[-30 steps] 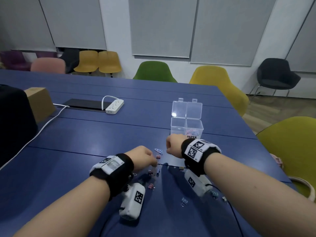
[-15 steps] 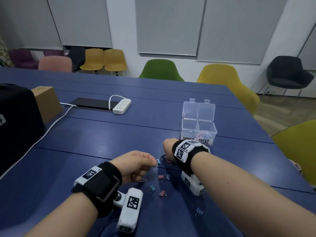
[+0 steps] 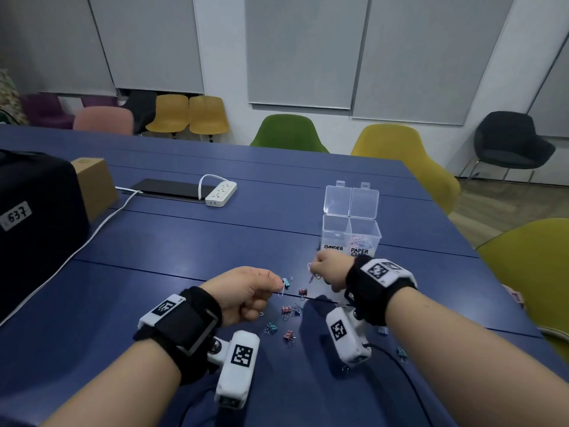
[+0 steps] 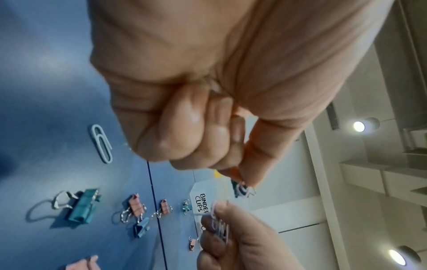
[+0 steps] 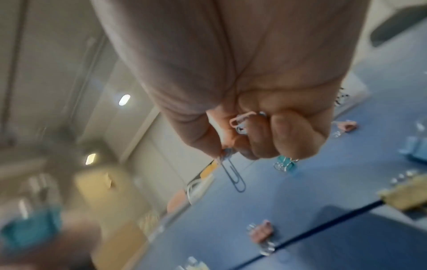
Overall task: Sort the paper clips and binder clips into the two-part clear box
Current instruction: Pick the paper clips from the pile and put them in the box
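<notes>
Head view. We see both hands raised a little over the blue table (image 3: 184, 241). The left hand (image 3: 243, 291) is curled, thumb and forefinger pinching a white paper clip (image 3: 280, 291) just above a teal binder clip (image 3: 287, 282). The right hand (image 3: 329, 269) is clenched round a bunch of paper clips (image 3: 314, 276), whose ends hang out below the fist. The two-part clear box (image 3: 351, 232) stands just beyond the right hand with both lids open; its left part is labelled BINDER, and its right part, labelled PAPER, holds coloured paper clips. Pink, teal and blue binder clips (image 3: 287, 310) lie loose on the table between the wrists. Further off we note a white power strip (image 3: 221, 193), a cardboard box (image 3: 95, 183) and a black case (image 3: 37, 217).

Left wrist view. The left hand (image 4: 208, 91) has three fingers folded into the palm; thumb and forefinger tips pinch the white paper clip (image 4: 242, 190). Below, the right hand (image 4: 231, 241) grips several pale paper clips (image 4: 219, 228). On the table lie one white paper clip (image 4: 101, 144), a large teal binder clip (image 4: 80, 206) and smaller pink ones (image 4: 136, 205). The box label (image 4: 201, 202) reads BINDER CLIPS.

Right wrist view, blurred. The right hand (image 5: 254, 118) is closed tight; a pink clip (image 5: 240, 118) shows between the fingers and a blue paper clip (image 5: 234, 173) hangs from the thumb side. A teal binder clip (image 5: 285, 163) and a pink one (image 5: 262, 233) rest on the table.
</notes>
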`<control>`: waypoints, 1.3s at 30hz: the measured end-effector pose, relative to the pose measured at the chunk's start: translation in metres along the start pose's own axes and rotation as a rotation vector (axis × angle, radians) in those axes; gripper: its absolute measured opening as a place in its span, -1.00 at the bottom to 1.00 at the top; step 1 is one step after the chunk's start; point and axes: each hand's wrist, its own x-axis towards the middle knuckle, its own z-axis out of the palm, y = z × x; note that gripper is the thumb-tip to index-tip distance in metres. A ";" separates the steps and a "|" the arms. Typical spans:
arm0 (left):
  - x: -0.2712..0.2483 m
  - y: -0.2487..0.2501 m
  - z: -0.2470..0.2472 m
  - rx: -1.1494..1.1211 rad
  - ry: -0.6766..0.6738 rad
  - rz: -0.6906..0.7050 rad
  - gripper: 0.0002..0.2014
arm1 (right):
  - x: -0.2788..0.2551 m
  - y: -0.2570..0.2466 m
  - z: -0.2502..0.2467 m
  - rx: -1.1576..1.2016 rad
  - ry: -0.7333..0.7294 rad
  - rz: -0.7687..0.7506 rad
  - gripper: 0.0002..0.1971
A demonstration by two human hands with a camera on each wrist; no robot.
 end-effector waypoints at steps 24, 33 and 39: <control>0.000 -0.012 0.047 -0.589 -0.142 -0.119 -0.78 | -0.080 0.019 0.046 1.332 -0.061 0.023 -0.75; -0.005 -0.018 0.049 -0.498 -0.146 -0.104 -0.91 | -0.085 0.020 0.040 0.897 -0.028 -0.184 -0.88; -0.014 -0.020 0.034 -0.466 -0.169 -0.140 -0.94 | -0.088 0.013 0.029 0.422 0.003 -0.332 -0.83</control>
